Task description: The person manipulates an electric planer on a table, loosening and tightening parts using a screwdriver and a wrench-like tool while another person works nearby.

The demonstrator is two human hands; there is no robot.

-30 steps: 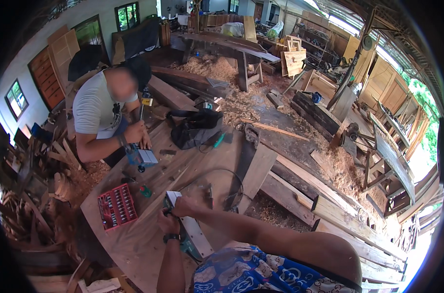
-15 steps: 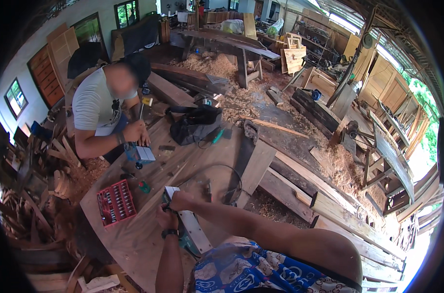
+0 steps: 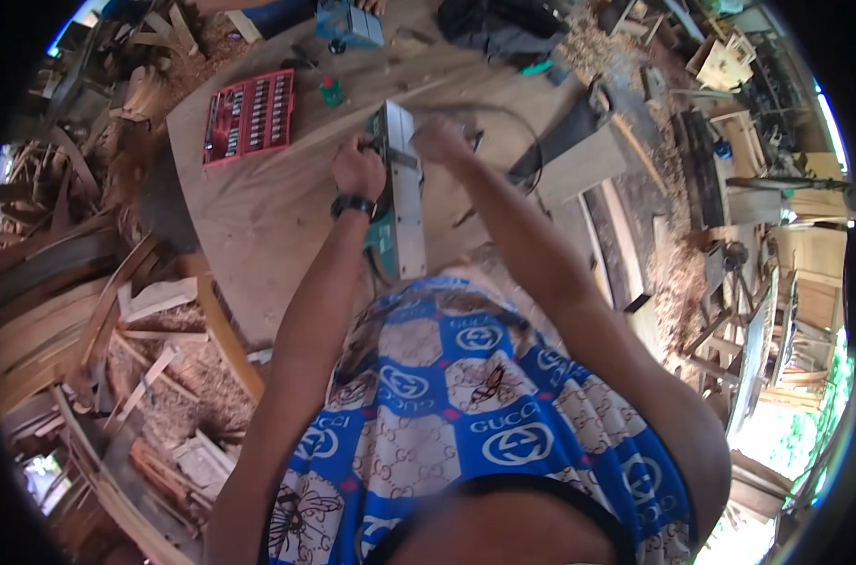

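While I watch from my end, both hands are at the teal power planer [image 3: 404, 207], which lies on the wooden surface [image 3: 258, 226] just beyond the shirt [image 3: 447, 377], its long metal sole turned upward. The left hand [image 3: 360, 171] is closed rather than spread, its fingers curled onto the planer's left side near the front. The right hand [image 3: 437, 141] is bunched at the opposite edge, but it blurs on my feed, so I can't tell whether it pinches anything or merely touches the metal.

I see the left forearm rise from the lower edge, leaning slightly right, with a dark band [image 3: 355, 204] around the wrist. The right arm slants up and leftward from the lower right, its wrist near the planer's front half.

Left of the planer I have a red socket case [image 3: 249, 118] lying open, with a small green object [image 3: 331, 90] between them. Farther off, another person's hand [image 3: 371, 5] is beside a blue power tool [image 3: 348, 25].
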